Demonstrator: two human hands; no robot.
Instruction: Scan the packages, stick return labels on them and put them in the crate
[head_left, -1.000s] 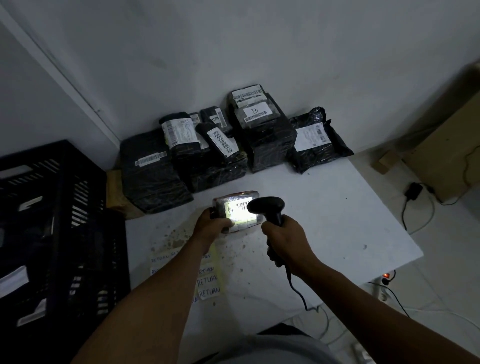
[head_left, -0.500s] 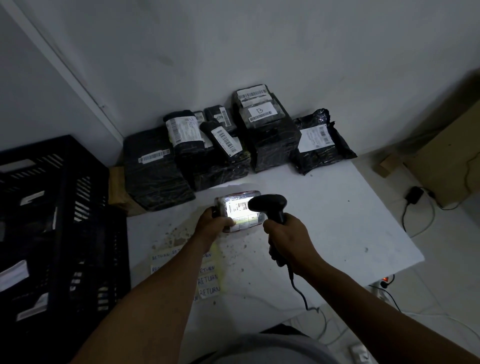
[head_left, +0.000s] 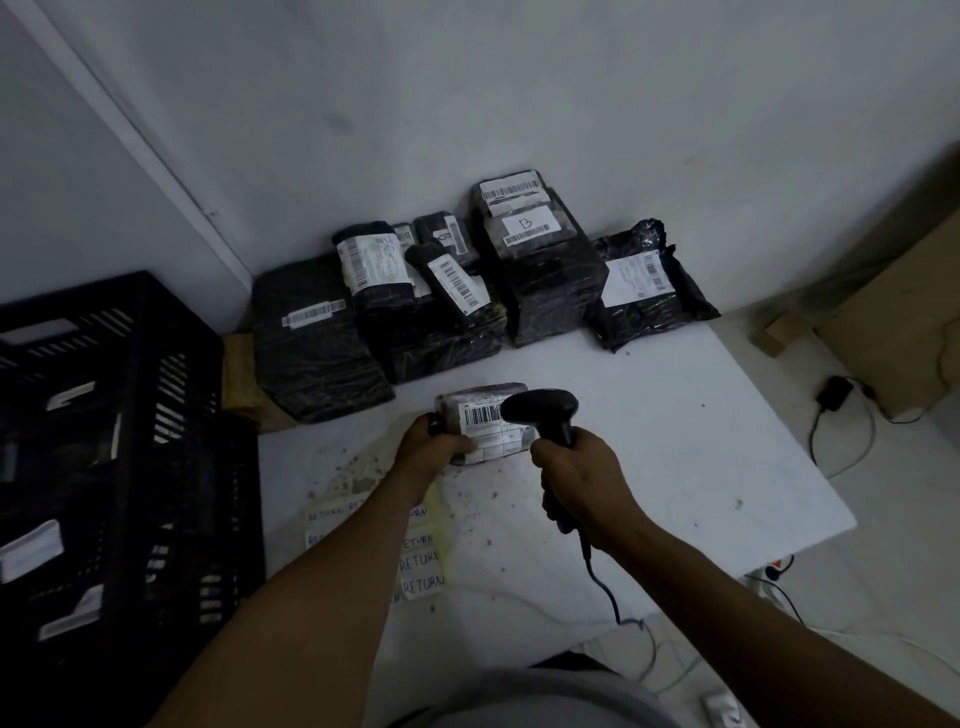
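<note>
On your far left stands the black crate (head_left: 119, 415), beside the white table (head_left: 675, 467); some white labels show inside it, but what they sit on is too dark to tell. On the table near you lie the return labels (head_left: 421, 566), handwritten slips partly under your left forearm. Your left hand (head_left: 428, 452) grips the small package (head_left: 483, 421) at its left end, fingers curled around it, and holds it just above the table with its barcode label facing up. Your right hand (head_left: 576, 473) is wrapped around the handle of the black scanner (head_left: 545, 415); the head of the scanner is over the right end of the package, and its cable (head_left: 602, 587) hangs down toward the table edge. Behind, against the wall, the other black packages (head_left: 467, 296) are piled in a row, each with a white barcode label. On the right, a cardboard box (head_left: 898, 332) stands on the floor.
</note>
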